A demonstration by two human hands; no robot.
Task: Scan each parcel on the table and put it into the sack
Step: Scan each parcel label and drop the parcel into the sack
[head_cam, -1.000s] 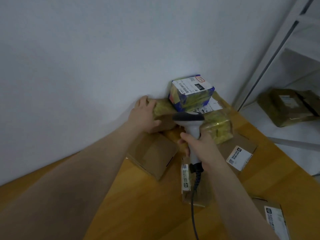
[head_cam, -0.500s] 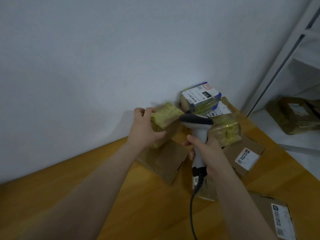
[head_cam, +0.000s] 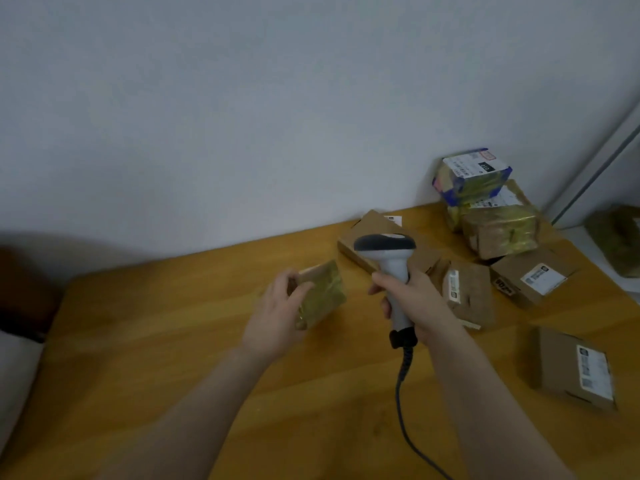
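- Above the table [head_cam: 173, 341], the left hand [head_cam: 273, 320] grips a small taped parcel [head_cam: 323, 294], fingers curled round it.
- Right hand [head_cam: 415, 299] clasps the scanner [head_cam: 384, 245] by its handle, just beside that parcel.
- Labels on the piled parcels [head_cam: 500, 230] blur beyond reading.

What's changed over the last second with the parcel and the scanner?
The left hand lifted the small yellow-taped parcel out of the pile by the wall and drew it left, clear of it; it now holds it beside the scanner. The right hand still grips the scanner, and the blue-wrapped parcel still tops the pile.
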